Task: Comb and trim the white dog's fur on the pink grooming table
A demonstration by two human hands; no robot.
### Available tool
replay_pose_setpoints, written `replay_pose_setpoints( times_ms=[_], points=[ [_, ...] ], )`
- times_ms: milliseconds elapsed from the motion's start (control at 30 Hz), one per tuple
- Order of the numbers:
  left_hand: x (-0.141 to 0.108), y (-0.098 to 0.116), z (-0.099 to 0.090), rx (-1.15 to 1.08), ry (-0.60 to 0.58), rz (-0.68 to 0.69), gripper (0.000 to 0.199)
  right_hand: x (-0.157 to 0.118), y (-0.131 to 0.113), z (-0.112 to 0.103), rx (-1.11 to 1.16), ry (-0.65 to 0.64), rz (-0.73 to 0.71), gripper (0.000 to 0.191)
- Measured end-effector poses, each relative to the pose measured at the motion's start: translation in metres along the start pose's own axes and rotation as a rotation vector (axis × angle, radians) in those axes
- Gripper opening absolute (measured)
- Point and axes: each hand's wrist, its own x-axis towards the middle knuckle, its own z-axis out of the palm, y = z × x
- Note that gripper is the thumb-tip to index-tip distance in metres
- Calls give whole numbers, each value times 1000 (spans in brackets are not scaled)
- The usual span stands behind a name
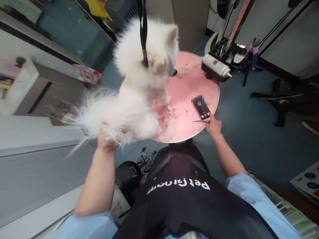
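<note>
A fluffy white dog (139, 99) stands or crouches on a round pink table (184, 89), its head turned toward the upper right. My left hand (107, 137) is at the dog's rear, with fingers curled into the long fur at the base of its tail (87, 116). At the table's right edge, my right hand (214, 125) holds scissors (200, 121), their blades pointing left. A finger of that hand touches the lower end of a dark phone (203, 108) lying on the table. Fur hides part of my left fingers.
Over the dog's neck hangs a black strap (143, 33). A tool tray (219, 71) with a white bottle (216, 65) is fixed at the table's upper right. Cut fur (169, 129) lies on the table. Below it stands a black stool (128, 176). A cabinet (50, 93) is at left.
</note>
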Motion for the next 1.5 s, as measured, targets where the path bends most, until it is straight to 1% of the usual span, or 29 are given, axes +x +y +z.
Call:
replay_pose_setpoints(
  times_ms=[233,333,467,600,667,733,900,1100,1367,1433,1500],
  points=[
    [0,-1,-1,-25,-5,-2,43,1,2,2,34,-12,-13,63],
    [-1,0,1,-29,-13,-16,43,2,2,2,38,-20,-24,62],
    [-2,0,3,-75,19,-10,44,2,1,0,31,-25,-5,62],
    [-3,0,3,-98,69,-72,35,1,2,-3,20,-4,19,62],
    [-3,0,2,-112,84,-109,34,-1,2,-4,13,-2,27,62],
    [-3,-1,0,-114,74,-119,36,-2,4,-3,11,-1,32,62],
    [-1,-6,-6,-70,13,-74,45,-4,5,1,55,27,39,63],
    [0,-6,-7,-87,39,-114,41,-4,5,0,49,4,63,65],
    [-2,-7,-8,-102,19,-106,45,-6,2,-2,46,-34,63,70],
    [-2,-7,-8,-112,9,-121,43,-6,1,-3,60,-34,69,70],
    [-2,-8,-9,-119,-6,-108,44,-5,2,-4,74,-32,72,69]
  ],
)
